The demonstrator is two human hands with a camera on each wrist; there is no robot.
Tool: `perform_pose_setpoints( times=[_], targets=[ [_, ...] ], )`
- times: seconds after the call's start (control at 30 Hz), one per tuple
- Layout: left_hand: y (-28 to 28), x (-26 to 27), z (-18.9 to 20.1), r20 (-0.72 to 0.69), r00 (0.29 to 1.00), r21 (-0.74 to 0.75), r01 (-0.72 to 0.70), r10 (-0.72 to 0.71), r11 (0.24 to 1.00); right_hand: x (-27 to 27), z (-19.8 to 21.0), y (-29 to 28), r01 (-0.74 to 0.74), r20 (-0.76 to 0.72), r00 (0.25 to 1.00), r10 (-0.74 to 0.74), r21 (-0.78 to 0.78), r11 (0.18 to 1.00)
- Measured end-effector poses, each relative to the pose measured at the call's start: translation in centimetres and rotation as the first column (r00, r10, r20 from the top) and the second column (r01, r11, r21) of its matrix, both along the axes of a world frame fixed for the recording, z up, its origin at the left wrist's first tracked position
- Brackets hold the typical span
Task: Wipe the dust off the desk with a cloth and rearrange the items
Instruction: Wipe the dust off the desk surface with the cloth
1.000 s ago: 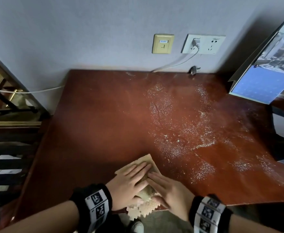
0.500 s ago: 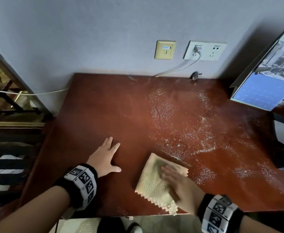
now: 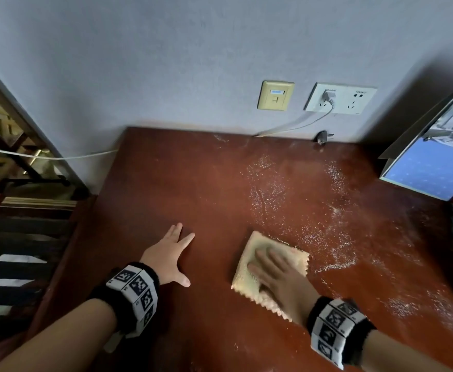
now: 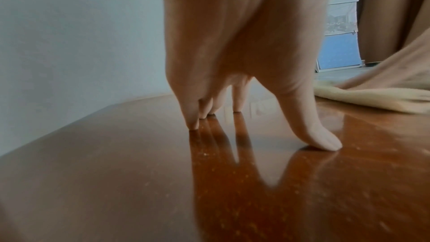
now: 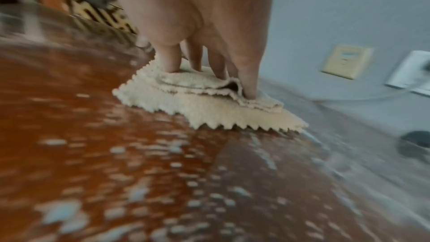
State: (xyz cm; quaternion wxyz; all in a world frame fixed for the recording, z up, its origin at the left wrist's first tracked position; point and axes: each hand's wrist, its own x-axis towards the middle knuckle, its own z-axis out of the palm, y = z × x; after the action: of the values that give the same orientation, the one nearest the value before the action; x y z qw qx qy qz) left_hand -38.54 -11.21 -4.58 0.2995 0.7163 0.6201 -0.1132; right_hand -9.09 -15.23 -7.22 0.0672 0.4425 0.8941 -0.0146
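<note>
A folded cream cloth (image 3: pixel 249 275) (image 5: pixel 209 104) (image 4: pixel 363 97) with zigzag edges lies on the red-brown desk (image 3: pixel 198 189) near its front edge. My right hand (image 3: pixel 276 277) (image 5: pixel 209 56) presses flat on the cloth with straight fingers. White dust (image 3: pixel 324 226) is strewn over the desk's middle and right, just beyond the cloth. My left hand (image 3: pixel 170 253) (image 4: pixel 235 113) rests flat on bare desk to the left of the cloth, fingers spread, holding nothing.
A standing calendar (image 3: pixel 432 167) (image 4: pixel 339 34) sits at the desk's right rear. A loose black plug (image 3: pixel 323 137) lies at the back edge under the wall sockets (image 3: pixel 340 98), with a white cable plugged in. Dark slatted furniture (image 3: pixel 18 237) stands left of the desk.
A second ago both hands pressed the cloth at the front edge. The left hand moved left onto bare desk; the right hand slid the cloth right and slightly forward toward the dust.
</note>
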Motion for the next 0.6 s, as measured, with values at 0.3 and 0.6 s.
perform_pose_setpoints(
  times=[0.3,0.6],
  targets=[
    [1.1,-0.5,0.6,-0.013,0.999,0.001,0.037,-0.037,0.999,-3.6,-1.4,-1.9,-0.364,-0.121,0.925,0.360,-0.009,0.931],
    [3.7,-1.2,0.3,-0.014,0.997,0.015,-0.078,0.078,0.997,-5.5,1.3,4.9,-0.367,-0.049,0.930,0.364,-0.057,0.929]
  ],
)
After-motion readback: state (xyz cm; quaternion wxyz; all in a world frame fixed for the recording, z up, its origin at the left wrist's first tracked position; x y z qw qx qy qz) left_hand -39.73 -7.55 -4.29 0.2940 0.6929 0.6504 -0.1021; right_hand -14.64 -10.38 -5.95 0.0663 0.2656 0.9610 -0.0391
